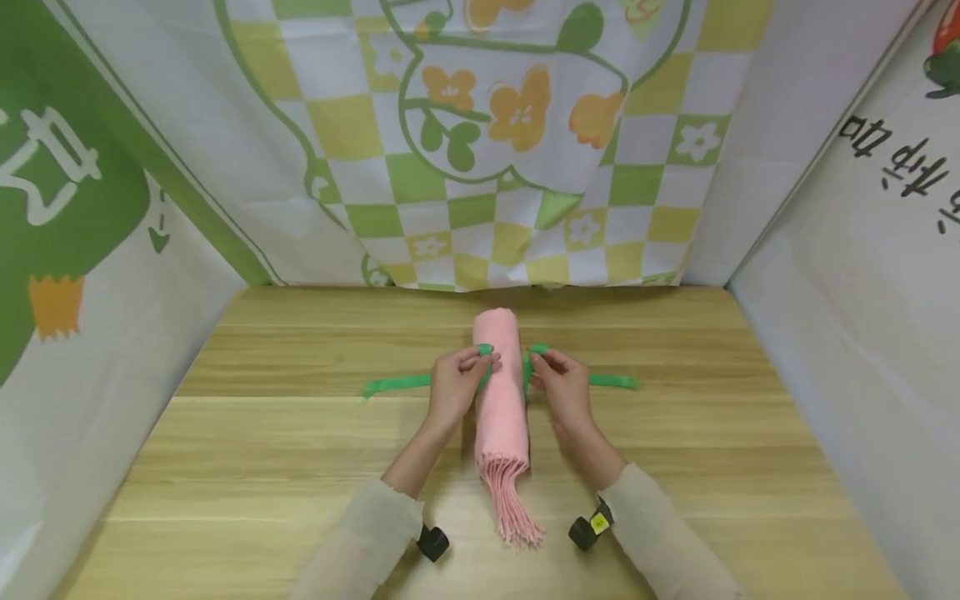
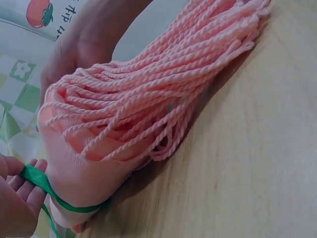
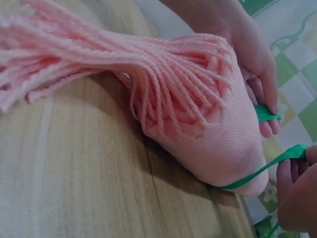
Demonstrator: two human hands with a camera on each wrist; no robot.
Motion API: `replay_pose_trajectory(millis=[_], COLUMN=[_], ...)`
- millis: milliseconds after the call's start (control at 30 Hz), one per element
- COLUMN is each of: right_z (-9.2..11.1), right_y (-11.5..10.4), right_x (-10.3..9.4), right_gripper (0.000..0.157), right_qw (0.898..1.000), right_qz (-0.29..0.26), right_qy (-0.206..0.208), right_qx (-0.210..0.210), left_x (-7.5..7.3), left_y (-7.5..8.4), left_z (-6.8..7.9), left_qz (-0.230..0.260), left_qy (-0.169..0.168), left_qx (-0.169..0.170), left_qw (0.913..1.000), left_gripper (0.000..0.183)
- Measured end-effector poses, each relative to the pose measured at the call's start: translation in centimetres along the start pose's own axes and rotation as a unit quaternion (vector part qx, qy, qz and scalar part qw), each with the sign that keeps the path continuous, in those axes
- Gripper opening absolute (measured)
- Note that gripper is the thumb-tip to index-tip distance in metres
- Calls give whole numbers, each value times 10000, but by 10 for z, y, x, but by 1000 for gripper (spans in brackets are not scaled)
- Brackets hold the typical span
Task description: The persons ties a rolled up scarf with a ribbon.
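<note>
Printed cloth panels with green and yellow checks and orange flowers wall in a light wooden desk on three sides. On the middle of the desk lies a rolled pink scarf, set lengthwise away from the person, its twisted fringe spilling toward the near edge. A green ribbon runs under the roll and crosswise over the desk, with loose ends trailing out to the left and right.

Just left of the roll, the left hand pinches the ribbon between thumb and curled fingertips, so its grip is pressed together on the strip; the left wrist view shows the ribbon drawn taut from those fingers around the base of the scarf. Just right of the roll, the right hand pinches the ribbon's other side the same way. In the right wrist view the ribbon stretches from the scarf to the right fingers.

Pale sleeves cover both forearms.
</note>
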State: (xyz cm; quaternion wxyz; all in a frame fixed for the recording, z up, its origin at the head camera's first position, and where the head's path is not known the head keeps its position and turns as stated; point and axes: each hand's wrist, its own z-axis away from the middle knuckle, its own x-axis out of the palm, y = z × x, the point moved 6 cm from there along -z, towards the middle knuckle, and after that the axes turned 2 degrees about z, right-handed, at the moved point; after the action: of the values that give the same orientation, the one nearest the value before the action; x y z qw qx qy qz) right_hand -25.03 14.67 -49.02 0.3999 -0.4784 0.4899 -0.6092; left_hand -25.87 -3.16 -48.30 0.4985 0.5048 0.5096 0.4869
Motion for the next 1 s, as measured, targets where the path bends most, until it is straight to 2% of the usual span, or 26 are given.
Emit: replay_pose_trajectory(millis=[100, 200, 333, 467, 600, 800, 1000], right_z=[-3, -5, -5, -6, -9, -10, -9], right_y=[-2, 1, 0, -6, -10, -15, -20], right_x=[4, 7, 9, 14, 17, 21, 27], right_gripper=[17, 9, 17, 23, 20, 17, 16], right_qw=[9998, 9997, 9986, 9951, 9887, 9753, 9642], right_qz=[92, 177, 384, 741, 1187, 1678, 1918], right_qy=[-91, -172, -363, -579, -673, -970, -1193], right_qx=[-153, -62, -25, -296, -625, -1058, -1387], left_x=[-1, 0, 3, 4, 5, 8, 11], left_y=[3, 3, 4, 8, 12, 16, 21], left_z=[-3, -5, -6, -7, -9, -11, -13], left_qz=[-89, -218, -393, -522, -626, -1246, -1580], left_qy=[-86, -252, -459, -567, -669, -710, -1014], left_qx=[97, 78, 44, 143, 296, 591, 832], left_qw=[9999, 9994, 9982, 9969, 9953, 9879, 9787], left_gripper=[28, 27, 25, 21, 18, 16, 19])
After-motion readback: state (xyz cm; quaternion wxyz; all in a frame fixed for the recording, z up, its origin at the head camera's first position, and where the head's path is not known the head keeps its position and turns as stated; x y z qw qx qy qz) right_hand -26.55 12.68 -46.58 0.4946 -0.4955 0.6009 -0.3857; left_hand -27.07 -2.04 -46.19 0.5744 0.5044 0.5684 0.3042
